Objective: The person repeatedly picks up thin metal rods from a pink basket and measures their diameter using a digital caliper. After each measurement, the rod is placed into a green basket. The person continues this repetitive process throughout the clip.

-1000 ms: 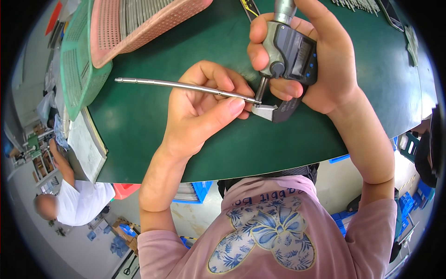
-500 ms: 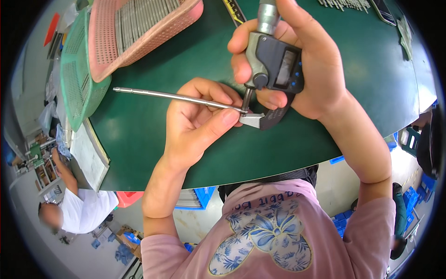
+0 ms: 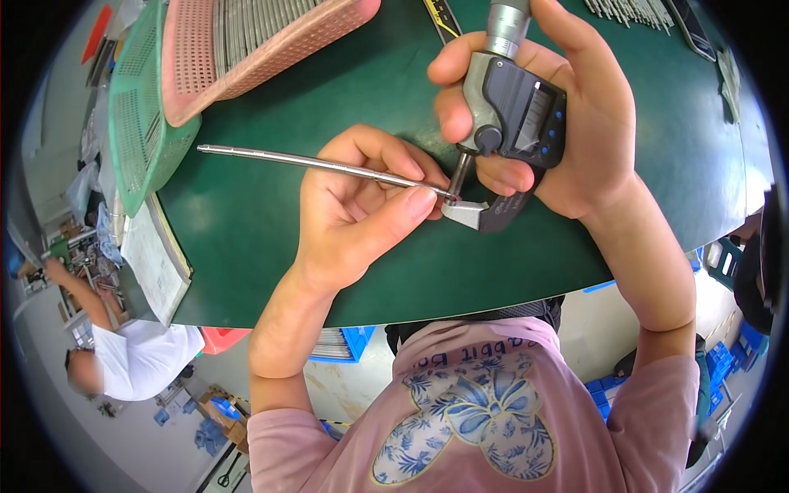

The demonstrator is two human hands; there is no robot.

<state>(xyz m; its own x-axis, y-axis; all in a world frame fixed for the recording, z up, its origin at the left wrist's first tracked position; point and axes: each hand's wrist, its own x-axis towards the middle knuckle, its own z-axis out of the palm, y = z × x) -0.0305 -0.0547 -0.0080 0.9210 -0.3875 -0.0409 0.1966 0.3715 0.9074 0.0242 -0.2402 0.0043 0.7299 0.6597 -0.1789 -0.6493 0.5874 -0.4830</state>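
Observation:
Between the thumb and fingers of my left hand point(image 3: 353, 209) is a slim, shiny metal rod point(image 3: 308, 161). It slants from the upper left down to the right, and its right tip lies between the measuring faces of a digital micrometer point(image 3: 516, 111). My right hand point(image 3: 588, 123) is wrapped round the micrometer's frame, with the thumb up by the thimble. A small display and blue buttons show on the micrometer's dark body. Whether both faces touch the rod I cannot tell.
At the upper left, a pink basket point(image 3: 271, 78) full of metal rods leans over a green basket point(image 3: 136, 115). A notebook point(image 3: 156, 259) lies at the table's left edge. More thin rods point(image 3: 631, 10), a phone point(image 3: 693, 29) and a tape measure point(image 3: 442, 18) lie far off. A person point(image 3: 140, 361) works at left.
Both my hands have shifted slightly to the right with the rod and micrometer, the rod's tip staying in the micrometer's gap. The person at left has moved an arm.

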